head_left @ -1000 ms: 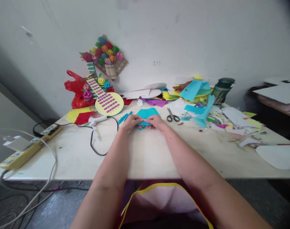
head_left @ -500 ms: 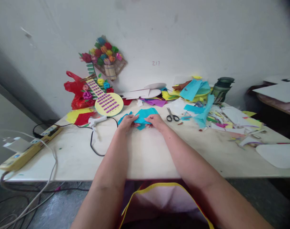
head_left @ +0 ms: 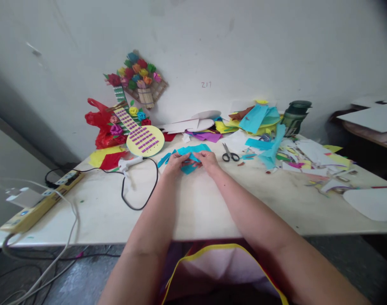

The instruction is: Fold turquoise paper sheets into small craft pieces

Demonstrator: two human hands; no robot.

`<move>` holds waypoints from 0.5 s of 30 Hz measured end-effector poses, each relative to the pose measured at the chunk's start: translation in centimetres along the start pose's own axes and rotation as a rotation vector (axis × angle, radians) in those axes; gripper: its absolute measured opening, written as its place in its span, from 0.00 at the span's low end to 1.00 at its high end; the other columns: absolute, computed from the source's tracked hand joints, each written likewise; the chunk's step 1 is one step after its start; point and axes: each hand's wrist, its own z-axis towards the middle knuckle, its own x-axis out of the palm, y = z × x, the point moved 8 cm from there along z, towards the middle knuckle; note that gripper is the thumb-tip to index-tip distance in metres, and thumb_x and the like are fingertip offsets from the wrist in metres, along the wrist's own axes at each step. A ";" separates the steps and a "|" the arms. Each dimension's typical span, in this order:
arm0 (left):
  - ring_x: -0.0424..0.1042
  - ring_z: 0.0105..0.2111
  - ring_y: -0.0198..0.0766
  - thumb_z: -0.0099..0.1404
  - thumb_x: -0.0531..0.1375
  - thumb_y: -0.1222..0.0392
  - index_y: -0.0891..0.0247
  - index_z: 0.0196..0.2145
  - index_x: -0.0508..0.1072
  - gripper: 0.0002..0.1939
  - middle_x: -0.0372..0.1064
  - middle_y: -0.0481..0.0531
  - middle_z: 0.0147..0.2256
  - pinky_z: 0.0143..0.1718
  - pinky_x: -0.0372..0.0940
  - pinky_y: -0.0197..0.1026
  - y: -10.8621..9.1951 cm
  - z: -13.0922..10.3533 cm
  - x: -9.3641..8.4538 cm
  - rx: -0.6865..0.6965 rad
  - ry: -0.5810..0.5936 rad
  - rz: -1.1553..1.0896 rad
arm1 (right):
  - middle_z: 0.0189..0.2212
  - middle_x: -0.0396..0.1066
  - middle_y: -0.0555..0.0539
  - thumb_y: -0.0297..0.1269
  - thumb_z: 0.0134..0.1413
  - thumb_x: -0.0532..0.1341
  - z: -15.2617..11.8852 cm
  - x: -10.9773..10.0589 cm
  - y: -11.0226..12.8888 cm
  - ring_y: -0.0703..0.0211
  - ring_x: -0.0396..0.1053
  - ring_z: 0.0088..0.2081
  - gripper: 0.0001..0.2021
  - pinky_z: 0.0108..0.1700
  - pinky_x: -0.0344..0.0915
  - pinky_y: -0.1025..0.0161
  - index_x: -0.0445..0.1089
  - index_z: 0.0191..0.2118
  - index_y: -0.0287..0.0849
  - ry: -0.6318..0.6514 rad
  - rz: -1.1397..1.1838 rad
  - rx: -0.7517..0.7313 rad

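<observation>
Both my hands meet over blue paper (head_left: 196, 148) at the middle of the table. My left hand (head_left: 178, 163) pinches the paper's left part, and my right hand (head_left: 207, 160) pinches it on the right, fingers close together. More blue paper shows behind and below the fingers. Blue strips (head_left: 164, 159) lie just left of my left hand. Black-handled scissors (head_left: 230, 156) rest to the right of my right hand. A white glue gun (head_left: 129, 162) lies on the left.
A yellow guitar-shaped craft (head_left: 145, 140), red bag (head_left: 99, 120) and paper flowers (head_left: 137, 72) stand back left. Paper scraps (head_left: 307, 156) and a dark green bottle (head_left: 295, 117) are on the right. A power strip (head_left: 40, 209) with cables lies at the left edge.
My hands have come closer together, the left one moving right, and the paper between them is now gathered. The view has shifted slightly.
</observation>
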 end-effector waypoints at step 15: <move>0.71 0.24 0.35 0.43 0.71 0.54 0.68 0.23 0.72 0.16 0.70 0.50 0.21 0.32 0.68 0.39 0.0 0.3 -1.9 0.005 -0.163 -0.011 | 0.18 0.72 0.48 0.41 0.53 0.61 -0.1 0.4 -0.9 0.66 0.67 0.16 0.14 0.18 0.58 0.72 0.63 0.23 0.39 0.118 -0.021 0.116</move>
